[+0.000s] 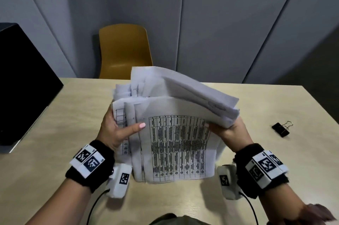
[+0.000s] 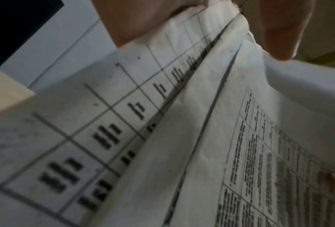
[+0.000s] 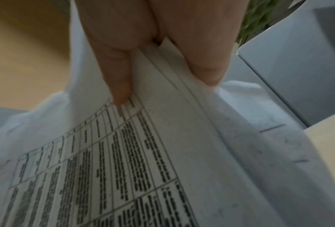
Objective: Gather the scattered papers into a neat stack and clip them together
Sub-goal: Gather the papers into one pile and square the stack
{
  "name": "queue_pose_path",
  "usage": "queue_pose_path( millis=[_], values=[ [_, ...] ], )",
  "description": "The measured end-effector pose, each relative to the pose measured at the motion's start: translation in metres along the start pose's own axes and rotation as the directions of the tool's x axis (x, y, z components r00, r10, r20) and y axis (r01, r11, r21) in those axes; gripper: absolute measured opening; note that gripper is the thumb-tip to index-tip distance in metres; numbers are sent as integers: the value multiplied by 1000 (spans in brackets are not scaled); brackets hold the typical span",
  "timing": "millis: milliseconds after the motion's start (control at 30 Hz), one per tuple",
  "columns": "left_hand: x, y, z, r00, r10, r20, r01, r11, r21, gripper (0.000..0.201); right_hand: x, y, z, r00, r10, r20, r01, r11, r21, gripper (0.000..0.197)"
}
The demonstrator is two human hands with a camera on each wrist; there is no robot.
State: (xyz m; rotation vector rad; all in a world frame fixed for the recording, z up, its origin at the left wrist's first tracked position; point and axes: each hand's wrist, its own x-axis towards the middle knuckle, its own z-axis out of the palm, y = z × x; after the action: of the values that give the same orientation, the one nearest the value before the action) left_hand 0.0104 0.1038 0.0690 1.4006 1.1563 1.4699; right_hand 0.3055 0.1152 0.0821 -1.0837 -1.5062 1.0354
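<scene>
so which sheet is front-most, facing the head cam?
The sheet with the dense printed table, under the left thumb. The others sit behind it, with only their staggered edges showing.

White papers (image 1: 176, 133) with black printed tables; black binder clip (image 1: 280, 129); mustard chair (image 1: 124, 50); table (image 1: 55, 151) seemingly pale wood-grain.

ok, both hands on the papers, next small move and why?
Probably tap the papers edge-down on the table to square them: sheets fan unevenly between left hand and right hand, and the binder clip lies untouched.
</scene>
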Motion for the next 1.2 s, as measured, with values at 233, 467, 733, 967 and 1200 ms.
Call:
queue_pose_path(
  millis=[233,467,733,967,1200],
  values=[
    [10,-16,-8,999,-42,12,42,999,-20,113,4,2,-12,999,-26,24,24,998,58,62],
    [20,7,16,995,45,-86,-37,995,90,29,10,-8,-3,991,-100,-86,96,994,-51,67],
    [5,-7,22,991,74,-110,-54,984,171,34,-1,1,10,992,73,98,-59,988,-142,55],
    [20,-13,16,990,75,-122,-56,987,153,33,-8,13,-24,959,283,-12,-257,852,-455,44],
    [22,-14,11,993,54,-106,-40,990,133,38,-16,39,-35,928,94,-361,-233,901,-366,43]
  ],
)
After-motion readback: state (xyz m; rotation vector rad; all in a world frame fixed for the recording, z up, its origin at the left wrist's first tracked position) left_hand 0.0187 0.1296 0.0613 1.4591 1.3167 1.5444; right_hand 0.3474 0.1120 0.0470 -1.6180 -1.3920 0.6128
